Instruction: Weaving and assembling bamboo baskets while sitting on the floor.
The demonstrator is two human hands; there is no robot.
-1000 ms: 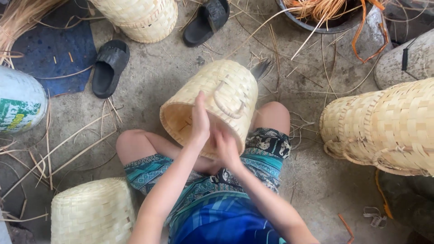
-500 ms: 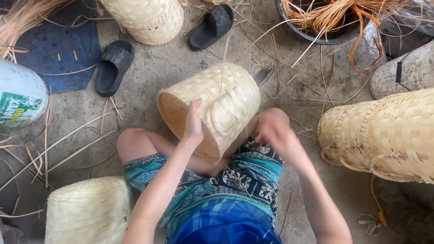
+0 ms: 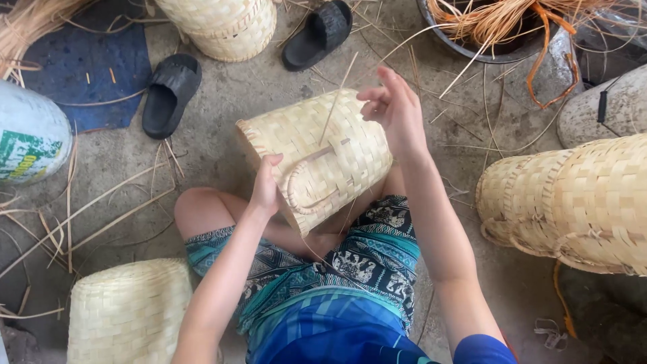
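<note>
left hand (image 3: 266, 185) gripping woven basket (image 3: 317, 155) rim; right hand (image 3: 394, 111) raised (pinching strip (image 3: 337, 101))

A single head-worn camera looks steeply down, close over the seated person's lap and concrete floor (image 3: 222, 135).

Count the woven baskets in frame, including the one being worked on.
4, possibly more. One basket on the lap, left hand gripping it, right hand above; one top centre; one bottom left; a stack at right, possibly several nested.
</note>
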